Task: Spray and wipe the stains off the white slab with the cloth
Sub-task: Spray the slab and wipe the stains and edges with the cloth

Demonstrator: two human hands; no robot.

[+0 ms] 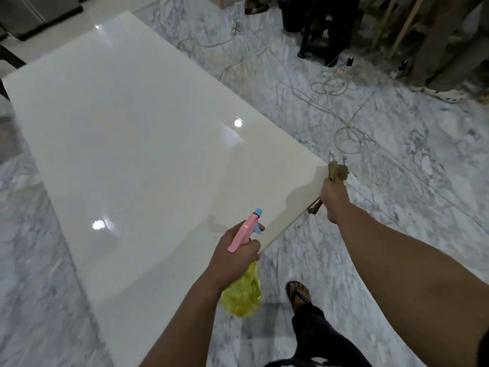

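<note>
A large glossy white slab fills the left and middle of the head view, with ceiling lights reflected in it. My left hand grips a spray bottle with a pink head, blue nozzle and yellow body, held over the slab's near right edge. My right hand is closed around a bunched brown cloth just off the slab's right corner, above the floor. No stain is plainly visible on the slab from here.
Grey-veined marble floor surrounds the slab. Loose cables and a power strip lie on the floor at the right. Other people's legs and shoes stand at the top right. My sandalled foot is near the slab's edge.
</note>
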